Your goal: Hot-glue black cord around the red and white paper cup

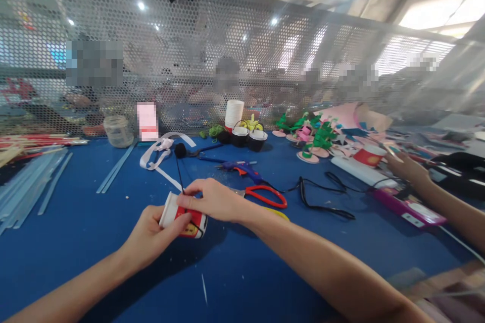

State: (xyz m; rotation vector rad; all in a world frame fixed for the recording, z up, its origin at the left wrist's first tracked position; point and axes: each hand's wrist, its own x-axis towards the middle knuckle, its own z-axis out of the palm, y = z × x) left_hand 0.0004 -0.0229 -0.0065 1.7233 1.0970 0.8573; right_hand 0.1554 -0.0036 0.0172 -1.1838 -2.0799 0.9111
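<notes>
My left hand [151, 234] grips a small red-and-white paper cup [181, 219] lying on its side just above the blue table [94, 242]. My right hand [212, 199] pinches a thin black wire [179, 174] against the cup's side. The wire rises to a black pompom [180, 150] at its top. Red-handled scissors [263, 196] lie right behind my right hand.
A blue glue gun [242, 167], black cord [322, 197], white ribbon [161, 154], stacked cups [234, 113], black mini pots [248, 136] and green paper crafts [314, 136] sit further back. Clear sticks [30, 181] lie at left. Another person's arm [435, 197] reaches in at right. Perforated mesh [227, 55] walls the back.
</notes>
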